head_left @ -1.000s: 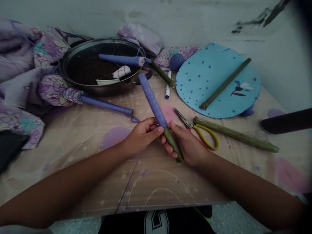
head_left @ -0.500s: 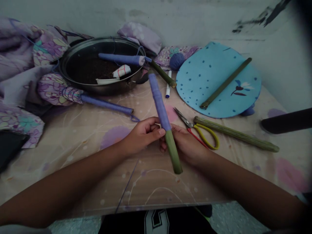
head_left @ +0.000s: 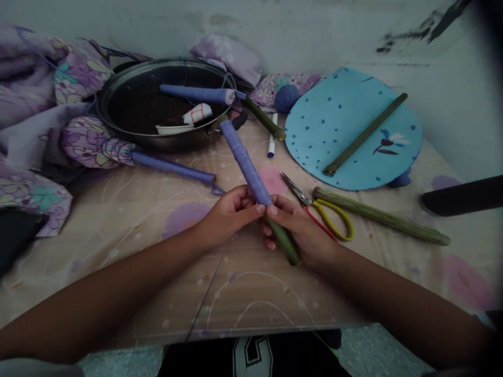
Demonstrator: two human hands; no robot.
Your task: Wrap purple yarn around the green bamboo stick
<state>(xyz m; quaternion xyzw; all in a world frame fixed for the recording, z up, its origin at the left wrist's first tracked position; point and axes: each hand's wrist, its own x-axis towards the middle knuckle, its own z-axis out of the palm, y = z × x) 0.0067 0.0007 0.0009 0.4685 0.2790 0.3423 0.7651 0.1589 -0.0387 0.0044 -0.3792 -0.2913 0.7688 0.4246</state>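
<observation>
A green stick partly wound in purple yarn (head_left: 245, 163) slants from the pan's edge down to my hands at the table's middle. My left hand (head_left: 228, 214) pinches it where the purple wrapping ends, thumb on top. My right hand (head_left: 301, 230) is wrapped round the bare green lower end. A thin purple thread (head_left: 204, 303) runs from my hands down toward the table's near edge.
Yellow-handled scissors (head_left: 322, 214) and a bare green stick (head_left: 379, 216) lie right of my hands. A blue foam disc (head_left: 346, 157) carries another stick (head_left: 363, 135). A metal pan (head_left: 118, 99), a yarn ball (head_left: 285, 98), a marker (head_left: 271, 137), wrapped sticks and floral cloth (head_left: 31, 115) sit behind.
The stick swung upright half a second ago, then tilted back to the left; its top now points at the pan again. Both hands kept their hold.
</observation>
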